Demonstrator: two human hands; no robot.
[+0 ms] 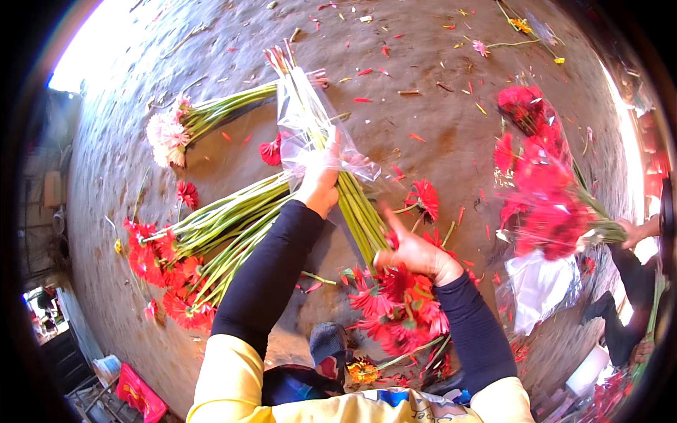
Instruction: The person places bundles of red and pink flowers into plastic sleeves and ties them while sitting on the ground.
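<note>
My left hand [320, 177] is closed around a bundle of long green stems [357, 211], with clear plastic film [301, 113] bunched round the stems above it. The red gerbera heads [404, 309] of this bundle hang at its lower end, near my body. My right hand [410, 248] is beside the stems just above those heads, thumb and forefinger apart; whether it touches them is unclear. To the left, another bundle of red gerberas [169, 269] lies with its stems [232, 211] pointing towards my left hand. Pale pink gerberas [169, 132] lie further up.
At the right, a co-worker's hand [629, 232] holds red gerberas [550, 180] in clear wrap, above white plastic sheets [542, 285]. Loose red blooms [423, 198], a yellow one [363, 371] and scattered petals lie on the brown surface [449, 137]. A red bag [140, 394] is at the lower left.
</note>
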